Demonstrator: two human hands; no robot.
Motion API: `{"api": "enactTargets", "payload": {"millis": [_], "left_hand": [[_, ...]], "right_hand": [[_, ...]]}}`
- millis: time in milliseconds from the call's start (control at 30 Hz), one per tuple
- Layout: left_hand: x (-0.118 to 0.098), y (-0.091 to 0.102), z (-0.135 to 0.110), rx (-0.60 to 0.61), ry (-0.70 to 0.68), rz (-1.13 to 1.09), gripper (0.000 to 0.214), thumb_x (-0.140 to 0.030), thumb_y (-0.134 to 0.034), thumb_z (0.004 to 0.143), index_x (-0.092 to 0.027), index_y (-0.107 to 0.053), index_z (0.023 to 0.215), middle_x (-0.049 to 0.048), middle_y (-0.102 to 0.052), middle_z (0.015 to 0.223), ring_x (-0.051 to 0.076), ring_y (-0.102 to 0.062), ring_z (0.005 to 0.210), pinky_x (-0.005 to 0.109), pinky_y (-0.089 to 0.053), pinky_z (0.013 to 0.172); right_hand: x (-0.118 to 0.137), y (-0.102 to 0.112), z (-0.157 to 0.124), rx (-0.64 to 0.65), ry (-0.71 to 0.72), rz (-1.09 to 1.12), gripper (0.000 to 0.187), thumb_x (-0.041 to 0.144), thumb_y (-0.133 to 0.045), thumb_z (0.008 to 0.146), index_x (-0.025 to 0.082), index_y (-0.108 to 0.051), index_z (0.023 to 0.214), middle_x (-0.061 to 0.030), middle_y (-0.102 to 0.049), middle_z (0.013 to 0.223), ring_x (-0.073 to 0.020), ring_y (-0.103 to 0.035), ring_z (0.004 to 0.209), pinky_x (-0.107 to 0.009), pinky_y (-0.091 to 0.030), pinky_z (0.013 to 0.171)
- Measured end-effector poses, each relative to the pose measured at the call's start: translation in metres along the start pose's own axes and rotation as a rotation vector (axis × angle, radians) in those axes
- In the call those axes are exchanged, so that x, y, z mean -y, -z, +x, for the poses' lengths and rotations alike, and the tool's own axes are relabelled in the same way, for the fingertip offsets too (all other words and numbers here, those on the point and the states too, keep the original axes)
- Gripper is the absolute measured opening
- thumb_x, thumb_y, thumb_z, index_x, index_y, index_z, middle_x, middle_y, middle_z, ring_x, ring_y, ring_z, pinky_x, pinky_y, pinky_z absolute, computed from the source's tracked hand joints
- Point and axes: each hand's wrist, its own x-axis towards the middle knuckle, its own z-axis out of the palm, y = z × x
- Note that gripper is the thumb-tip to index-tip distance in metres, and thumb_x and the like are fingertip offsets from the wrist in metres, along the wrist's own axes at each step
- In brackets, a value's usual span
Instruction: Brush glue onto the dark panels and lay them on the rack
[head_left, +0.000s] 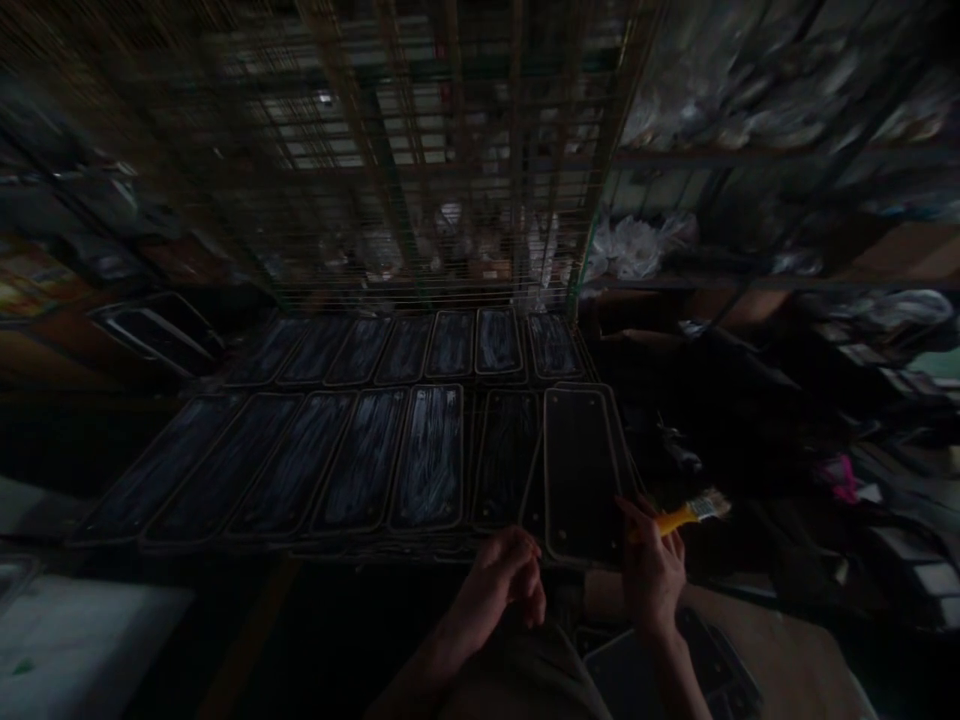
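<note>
My right hand (654,572) is closed around the yellow handle of a paintbrush (686,513), its bristles pointing right. The thumb side of that hand is at the right edge of a plain dark rectangular panel (581,470) with rounded corners and small corner holes. This panel lies slightly askew over the row's right end. My left hand (501,578) is just in front of the near edge, fingers curled in, with nothing visible in them. To the left, a dark panel (506,455) has faint streaks, and another panel (429,455) carries thick whitish streaks.
Two rows of streaked panels cover the work surface, including a far-row panel (498,340). Behind them stands a wire mesh rack (420,180). Shelves with plastic-wrapped goods (637,245) are at right. Below my right arm lie more dark panels (675,665) beside cardboard (787,650).
</note>
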Motion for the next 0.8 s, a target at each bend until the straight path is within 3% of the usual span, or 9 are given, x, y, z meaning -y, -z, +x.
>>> {"api": "enactTargets", "payload": {"millis": [100,300,433,500,667,800], "left_hand": [[-0.001,0.008,-0.003,0.039,0.01,-0.023,0.025,-0.043,-0.049,0.093,-0.018,-0.051,0.087,-0.0079,-0.043,0.052,0.01,-0.051,0.035,0.018,-0.032,0.033],[-0.007,0.031,-0.014,-0.027,-0.029,0.038,0.04,-0.05,-0.036,0.095,-0.019,-0.045,0.072,-0.0087,-0.035,0.046,0.007,-0.038,0.027,0.017,-0.019,0.027],[-0.016,0.044,-0.02,-0.127,0.008,0.119,0.044,-0.056,-0.039,0.093,-0.021,-0.042,0.068,-0.0092,-0.034,0.043,0.007,-0.037,0.026,0.017,-0.017,0.026],[-0.019,0.049,-0.023,-0.118,0.038,0.164,0.045,-0.058,-0.043,0.091,-0.02,-0.044,0.066,-0.0091,-0.034,0.04,0.007,-0.038,0.026,0.017,-0.019,0.027],[-0.015,0.062,-0.026,0.039,0.085,0.22,0.039,-0.052,-0.057,0.085,-0.015,-0.055,0.071,-0.0006,-0.057,0.044,0.009,-0.048,0.033,0.018,-0.034,0.035],[-0.006,0.072,-0.026,0.026,0.13,0.218,0.032,-0.043,-0.07,0.076,-0.017,-0.053,0.069,0.0032,-0.067,0.052,0.012,-0.056,0.042,0.019,-0.04,0.042]], "right_hand": [[0.001,0.002,0.002,0.028,0.006,-0.012,0.038,0.033,-0.036,0.098,0.019,-0.061,0.121,-0.0107,-0.059,0.125,-0.029,-0.056,0.109,-0.047,-0.041,0.095],[0.01,0.007,0.009,0.008,-0.088,0.016,0.038,0.045,-0.042,0.098,0.021,-0.064,0.116,-0.0093,-0.063,0.121,-0.0285,-0.058,0.107,-0.043,-0.045,0.09],[0.017,0.009,0.017,-0.073,-0.105,-0.008,0.039,0.046,-0.043,0.098,0.019,-0.066,0.113,-0.0113,-0.064,0.119,-0.029,-0.059,0.107,-0.042,-0.047,0.088],[0.02,0.012,0.021,-0.12,-0.117,-0.03,0.036,0.044,-0.045,0.098,0.018,-0.067,0.112,-0.0116,-0.065,0.118,-0.0283,-0.062,0.104,-0.041,-0.048,0.087],[0.038,0.028,0.026,-0.097,-0.094,-0.026,0.03,0.034,-0.047,0.098,0.018,-0.063,0.117,-0.0103,-0.063,0.123,-0.0256,-0.062,0.104,-0.038,-0.05,0.086],[0.059,0.051,0.029,-0.012,-0.017,-0.049,0.03,0.026,-0.043,0.099,0.021,-0.059,0.124,-0.0081,-0.06,0.127,-0.0232,-0.06,0.11,-0.036,-0.049,0.088]]}}
